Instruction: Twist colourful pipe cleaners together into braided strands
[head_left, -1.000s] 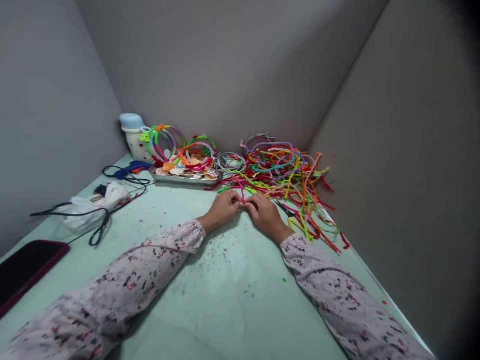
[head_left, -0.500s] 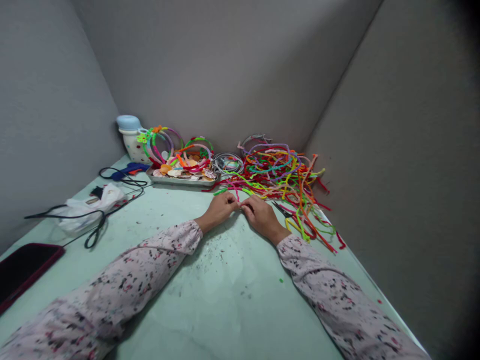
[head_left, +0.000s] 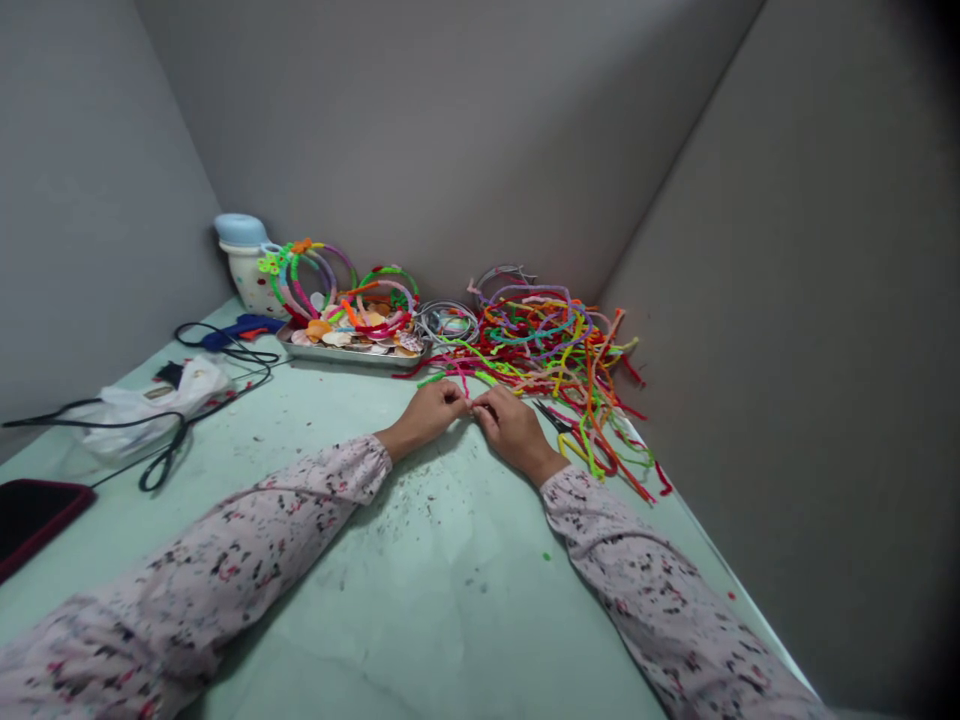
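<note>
Both hands meet fingertip to fingertip over the middle of the table. My left hand (head_left: 429, 413) is closed in a pinch on a pink pipe cleaner (head_left: 463, 382), whose end sticks up between the hands. From the other side my right hand (head_left: 511, 427) pinches the same pink piece; its lower part is hidden by the fingers. Just behind the hands lie green pipe-cleaner ends (head_left: 430, 380). Scissors (head_left: 555, 418) with dark blades rest on the table right beside my right hand, partly among loose strands.
A tangled heap of colourful pipe cleaners (head_left: 540, 335) fills the back right. A metal tray (head_left: 352, 354) holds shell-like pieces and wrapped hoops. Left are a blue-lidded cup (head_left: 251, 265), a blue tool (head_left: 238, 330), a plastic bag (head_left: 142, 415), black cable (head_left: 180, 430) and a phone (head_left: 41, 520).
The whole scene has shifted slightly left in view as the camera turned. Both hands keep their pinch on the pink pipe cleaner, with little visible finger movement.
</note>
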